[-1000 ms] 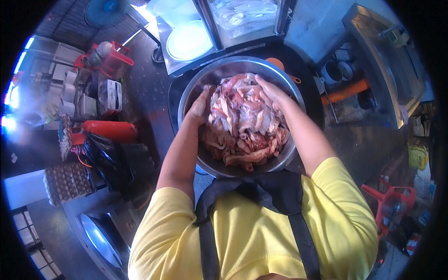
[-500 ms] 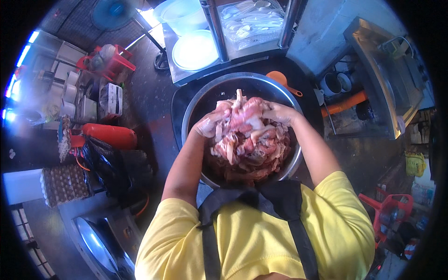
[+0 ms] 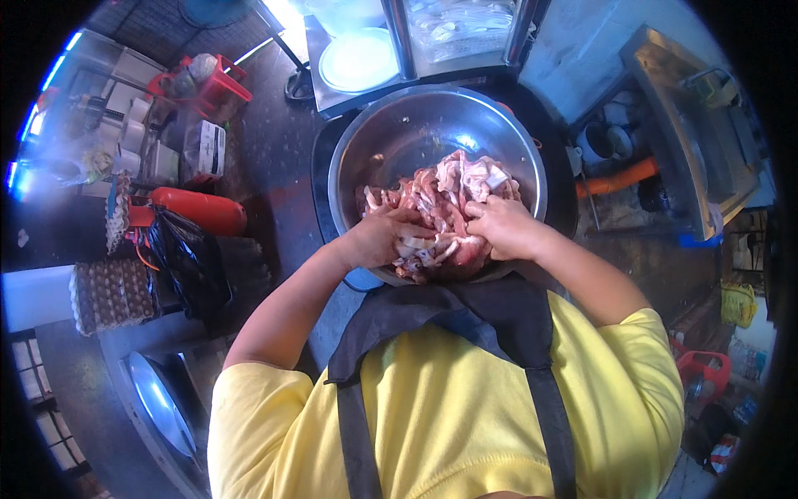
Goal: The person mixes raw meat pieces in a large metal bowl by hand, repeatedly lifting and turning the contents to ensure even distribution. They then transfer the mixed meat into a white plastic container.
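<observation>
A large steel bowl [image 3: 403, 137] stands in front of me, its far inner wall bare and shiny. Raw meat pieces [image 3: 440, 195], pink with pale fat and skin, are heaped against the near side. My left hand [image 3: 384, 237] presses into the heap from the left, fingers curled round some pieces. From the right, my right hand [image 3: 503, 226] grips meat too, its fingertips partly sunk in the pile. The two hands are a short way apart, with meat between them.
Beyond the bowl, a metal stand [image 3: 332, 101] bears white round lids [image 3: 359, 60] and a tray of plastic cutlery [image 3: 461, 29]. Leftward are a red gas cylinder [image 3: 199, 212], a black plastic bag [image 3: 187, 262] and stacked egg trays [image 3: 115, 295]. An orange pipe-like thing [image 3: 619, 177] lies right.
Both hands have come toward me with the meat, from the bowl's middle to its near side. The far inner wall now shows more. The bowl sits higher in the picture.
</observation>
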`<state>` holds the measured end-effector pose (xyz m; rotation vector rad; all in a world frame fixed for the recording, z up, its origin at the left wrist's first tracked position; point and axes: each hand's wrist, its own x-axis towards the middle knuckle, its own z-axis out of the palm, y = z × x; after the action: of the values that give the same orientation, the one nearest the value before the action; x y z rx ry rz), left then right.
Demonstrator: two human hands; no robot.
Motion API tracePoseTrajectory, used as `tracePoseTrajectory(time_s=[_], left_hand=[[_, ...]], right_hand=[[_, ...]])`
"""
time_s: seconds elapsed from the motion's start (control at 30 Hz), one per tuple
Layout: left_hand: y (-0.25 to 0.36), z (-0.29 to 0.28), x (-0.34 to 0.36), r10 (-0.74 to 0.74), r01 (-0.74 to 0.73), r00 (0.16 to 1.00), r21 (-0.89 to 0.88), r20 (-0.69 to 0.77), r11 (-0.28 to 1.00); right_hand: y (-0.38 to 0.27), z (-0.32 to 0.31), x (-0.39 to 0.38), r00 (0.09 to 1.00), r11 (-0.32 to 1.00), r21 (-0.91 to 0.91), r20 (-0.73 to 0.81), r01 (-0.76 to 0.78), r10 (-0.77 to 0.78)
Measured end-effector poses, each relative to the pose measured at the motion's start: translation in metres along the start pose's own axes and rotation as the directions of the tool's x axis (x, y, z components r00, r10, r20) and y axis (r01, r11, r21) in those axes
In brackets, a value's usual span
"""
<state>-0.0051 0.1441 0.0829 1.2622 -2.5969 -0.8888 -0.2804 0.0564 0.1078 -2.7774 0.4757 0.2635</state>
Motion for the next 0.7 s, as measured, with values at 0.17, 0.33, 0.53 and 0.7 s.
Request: tracePoseTrajectory(time_s=[0.17,0.33,0.53,0.7], left_hand=[[0.024,0.009,0.006,-0.138,0.116,0.981,0.161,0.133,0.98],[0.029,0.027,0.036,-0.267,0.181,0.956,0.477,0.119,0.86],[0.021,0.048,0.055,-0.28,0.347,0.938,0.564,-0.206,0.75],[0.02,0.03,0.026,-0.257,0.268,0.963,0.151,-0.087,0.952]], right_hand=[[-0.019,0.051,0.007,0.976,0.997,-0.008,-0.207,-0.072,0.069],[-0.015,0.078,0.042,0.917,0.93,-0.195,-0.317,-0.311,0.24],[-0.001,0.09,0.059,0.943,0.837,-0.466,-0.293,-0.285,0.158],[0.014,0.045,0.019,0.957,0.987,0.152,-0.274,-0.057,0.097]])
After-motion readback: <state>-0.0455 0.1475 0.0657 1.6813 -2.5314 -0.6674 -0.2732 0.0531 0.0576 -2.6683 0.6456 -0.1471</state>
